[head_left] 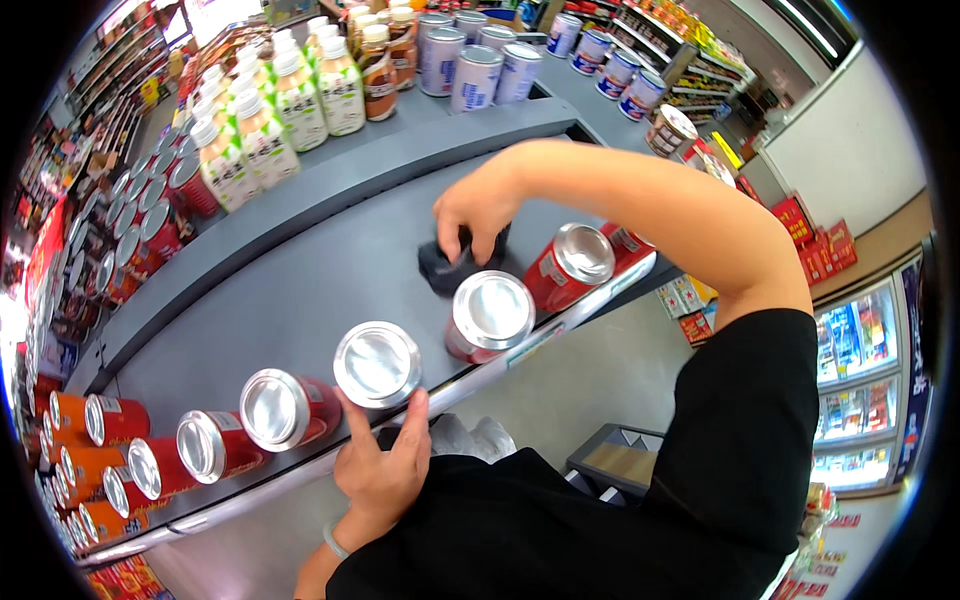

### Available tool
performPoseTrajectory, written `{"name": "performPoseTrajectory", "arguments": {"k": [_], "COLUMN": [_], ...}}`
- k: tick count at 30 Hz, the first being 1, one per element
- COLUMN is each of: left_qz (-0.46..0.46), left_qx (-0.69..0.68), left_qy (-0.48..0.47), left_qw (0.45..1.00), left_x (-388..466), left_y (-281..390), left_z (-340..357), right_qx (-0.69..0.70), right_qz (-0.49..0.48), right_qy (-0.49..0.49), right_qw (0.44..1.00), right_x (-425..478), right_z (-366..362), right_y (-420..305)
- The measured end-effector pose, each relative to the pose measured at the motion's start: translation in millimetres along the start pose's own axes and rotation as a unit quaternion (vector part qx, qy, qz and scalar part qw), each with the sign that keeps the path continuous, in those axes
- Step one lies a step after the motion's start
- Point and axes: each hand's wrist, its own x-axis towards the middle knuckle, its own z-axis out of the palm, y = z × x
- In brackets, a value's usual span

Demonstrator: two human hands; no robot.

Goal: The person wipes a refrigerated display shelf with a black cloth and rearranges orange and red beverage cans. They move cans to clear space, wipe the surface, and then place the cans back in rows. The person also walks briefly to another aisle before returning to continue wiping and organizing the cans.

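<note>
My right hand point(484, 206) pinches a dark, crumpled cloth point(442, 266) against the grey shelf surface point(300, 277). Along the shelf's near edge runs a row of red cans with shiny metal ends. My left hand point(386, 465) has its thumb and a finger on either side of one silver-topped can point(377, 365), whose body is mostly hidden under its lid. To the right of it stands another red can point(493, 311), close beside the cloth. A further red can point(571, 266) is near my right forearm, which partly covers the one behind it.
A raised grey rim point(330, 184) curves behind the surface. Beyond it stand white-capped bottles point(300, 112), blue-and-white cans point(476, 79) and dark red cans point(157, 229). Orange cans point(94, 465) crowd the left end. Below the metal front rail point(480, 379) is an open-topped grey container point(619, 457).
</note>
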Motion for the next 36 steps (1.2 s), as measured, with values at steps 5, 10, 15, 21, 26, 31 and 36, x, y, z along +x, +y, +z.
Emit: {"name": "performPoseTrajectory", "arguments": {"k": [5,10,15,21,26,31,36], "left_qz": [-0.005,-0.011,-0.013,-0.014,-0.007,-0.026,-0.011], "left_qx": [-0.019,-0.015,-0.006,0.002,0.005,-0.004,0.001], "left_qy": [-0.001,-0.002,-0.014,-0.017,-0.014,-0.038,-0.034], "left_qw": [1.000,1.000,1.000,1.000,1.000,0.999,0.999], "left_x": [-1,-2,-1,0,-1,-1,-4], "left_y": [2,3,5,7,7,10,8], "left_z": [3,4,1,0,0,-2,-1], "right_qx": [-0.032,-0.097,-0.199,-0.368,-0.268,0.145,0.101], "right_qz": [0.047,0.060,0.149,0.384,0.388,0.234,0.195], "right_qy": [-0.046,-0.081,-0.066,0.094,0.186,0.299,0.411], "right_qw": [0.997,0.990,0.966,0.842,0.862,0.914,0.885], "right_x": [-23,-20,-34,-76,-173,-186,-165], "right_z": [12,13,4,11,6,53,136], "right_y": [11,33,73,151,156,156,159]}}
